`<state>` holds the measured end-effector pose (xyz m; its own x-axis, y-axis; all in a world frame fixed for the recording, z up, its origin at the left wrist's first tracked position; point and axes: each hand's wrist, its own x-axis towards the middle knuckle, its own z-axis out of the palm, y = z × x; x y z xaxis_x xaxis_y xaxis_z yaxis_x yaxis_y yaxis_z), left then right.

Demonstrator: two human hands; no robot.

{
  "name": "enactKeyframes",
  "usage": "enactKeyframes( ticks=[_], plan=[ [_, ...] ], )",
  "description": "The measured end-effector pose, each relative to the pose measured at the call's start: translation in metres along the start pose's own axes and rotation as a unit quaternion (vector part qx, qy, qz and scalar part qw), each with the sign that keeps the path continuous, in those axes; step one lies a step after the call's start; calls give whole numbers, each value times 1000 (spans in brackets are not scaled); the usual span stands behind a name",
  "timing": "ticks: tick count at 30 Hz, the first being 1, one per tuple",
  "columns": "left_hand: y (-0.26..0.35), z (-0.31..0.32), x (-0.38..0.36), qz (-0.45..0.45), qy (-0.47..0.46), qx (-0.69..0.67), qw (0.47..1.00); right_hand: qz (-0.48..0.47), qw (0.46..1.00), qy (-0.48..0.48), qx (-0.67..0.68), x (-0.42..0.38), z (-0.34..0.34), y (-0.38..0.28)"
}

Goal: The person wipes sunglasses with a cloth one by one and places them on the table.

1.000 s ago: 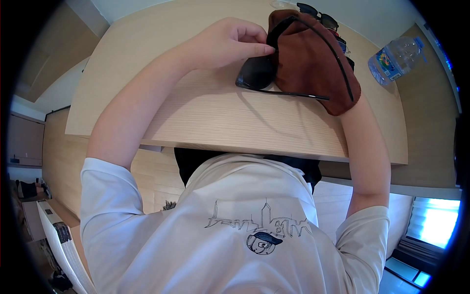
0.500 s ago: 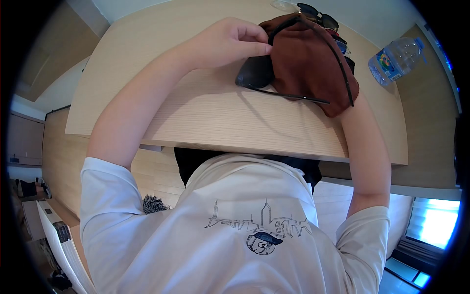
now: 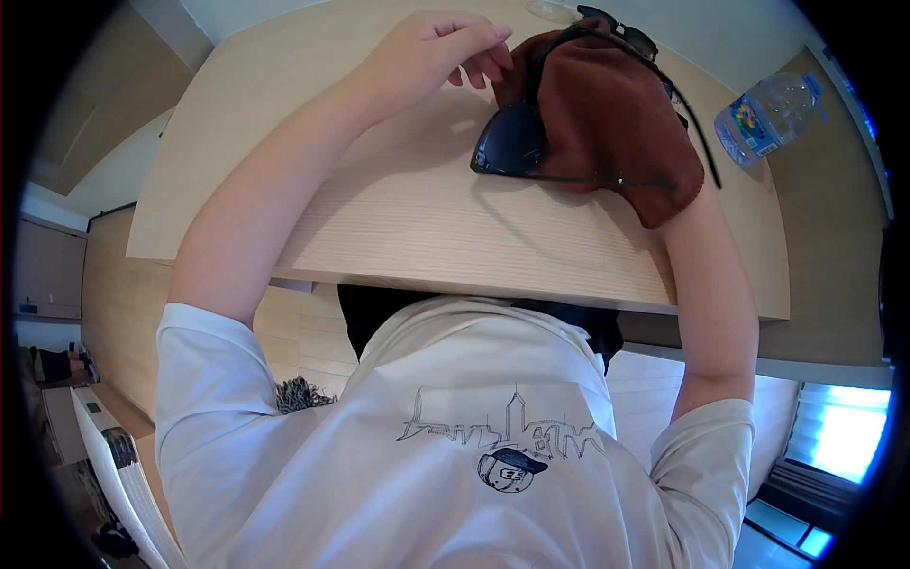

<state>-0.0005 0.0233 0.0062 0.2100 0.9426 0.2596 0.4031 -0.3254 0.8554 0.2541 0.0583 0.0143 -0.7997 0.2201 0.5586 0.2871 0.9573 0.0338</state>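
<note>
A pair of dark sunglasses [image 3: 512, 144] hangs over the desk, one lens facing me and the temples stretching to the right. The brown cloth [image 3: 611, 123] is draped over my right hand and lies against the sunglasses' frame. Only the right wrist [image 3: 687, 226] shows below the cloth; the fingers are hidden, with the sunglasses held through the fabric. My left hand [image 3: 450, 52] is just left of the cloth's edge, its fingers loosely bent and apart, with nothing seen in them. The left lens sits below those fingers.
The light wooden desk [image 3: 398, 218] spreads under both arms. Behind the cloth, other eyewear [image 3: 621, 30] lies in a row along the far right side. A clear plastic bottle [image 3: 763, 119] with a blue label stands at the right edge.
My left hand has let go of the sunglasses' frame and moved up and left. The sunglasses have turned a little, so the left lens shows more and the temples sit differently.
</note>
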Motion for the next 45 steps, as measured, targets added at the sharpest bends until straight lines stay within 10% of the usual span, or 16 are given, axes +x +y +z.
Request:
enactKeyframes(
  ticks=[5,11,13,16,22,45],
  plan=[
    [4,2,-1,13,-19,-13,1000,27,990,-100,-97,7,-12,-14],
    [5,9,-4,22,-70,-11,997,16,996,36,77,-9,2,-4],
    [7,9,-5,18,-88,0,996,28,990,-78,-116,5,-11,-22],
    [6,10,-4,13,-86,14,996,22,999,44,15,-8,10,3],
    [0,12,-4,8,-92,45,995,48,984,-49,-165,16,-3,-27],
    [2,11,-4,-14,-96,47,994,-25,989,24,-141,7,2,-18]
  ],
)
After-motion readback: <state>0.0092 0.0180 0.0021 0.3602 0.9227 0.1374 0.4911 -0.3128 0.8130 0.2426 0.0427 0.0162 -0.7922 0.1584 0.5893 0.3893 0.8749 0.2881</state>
